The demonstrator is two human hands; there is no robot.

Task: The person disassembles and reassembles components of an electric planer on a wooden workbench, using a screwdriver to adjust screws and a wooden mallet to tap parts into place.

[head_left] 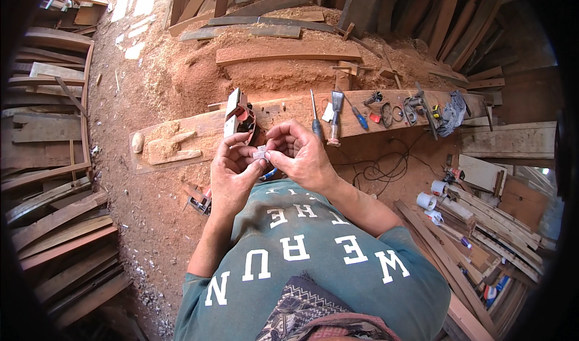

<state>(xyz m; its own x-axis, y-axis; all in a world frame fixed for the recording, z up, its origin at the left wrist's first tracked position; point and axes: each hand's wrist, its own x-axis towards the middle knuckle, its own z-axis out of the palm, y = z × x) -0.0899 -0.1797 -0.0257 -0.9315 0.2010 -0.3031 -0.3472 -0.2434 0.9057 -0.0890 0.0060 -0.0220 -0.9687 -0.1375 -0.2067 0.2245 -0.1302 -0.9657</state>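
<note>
Your green short-sleeved T-shirt [325,244], white block lettering [302,247] across it, your dark zigzag-patterned scarf [295,305] toward six o'clock

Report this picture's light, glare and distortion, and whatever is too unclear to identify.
Head view: sunlight blows out patches of dirt floor, upper left; boards leaning at upper right look dimmer; a black fisheye rim swallows the corners. Head view, centre: left hand and right hand look fairly sharp, but the small pale piece they pinch is unidentifiable.

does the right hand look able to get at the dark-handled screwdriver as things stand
Probably yes: the dark-handled screwdriver lies just beyond the right hand with nothing visible on top, though that hand is occupied pinching a small pale piece.
</note>
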